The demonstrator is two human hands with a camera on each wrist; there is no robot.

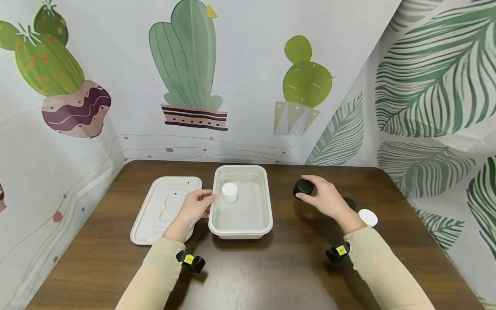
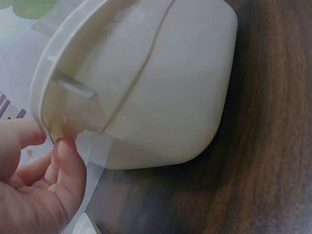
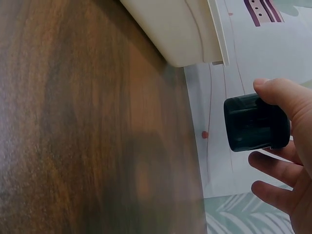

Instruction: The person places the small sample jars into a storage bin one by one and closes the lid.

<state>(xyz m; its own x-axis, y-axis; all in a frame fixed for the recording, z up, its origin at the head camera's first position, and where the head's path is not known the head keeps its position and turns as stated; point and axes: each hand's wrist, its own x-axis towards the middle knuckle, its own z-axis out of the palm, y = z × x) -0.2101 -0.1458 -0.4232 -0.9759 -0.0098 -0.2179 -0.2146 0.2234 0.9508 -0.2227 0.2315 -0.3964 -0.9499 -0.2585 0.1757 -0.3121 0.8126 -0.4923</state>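
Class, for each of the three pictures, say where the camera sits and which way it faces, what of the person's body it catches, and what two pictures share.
Head: worn on the head, facing forward and down at the table; shows both sleeved arms, the left hand at the white tray and the right hand holding a black cap.
Left wrist: low beside the tray, facing its outer wall; shows left fingers at its rim.
Right wrist: faces along the tabletop; shows right fingers gripping the cap.
Shared: the tray appears in all three.

glossy white plastic tray [image 1: 217, 224], matt black cap [image 1: 303, 187], wood-grain table [image 1: 271, 267]
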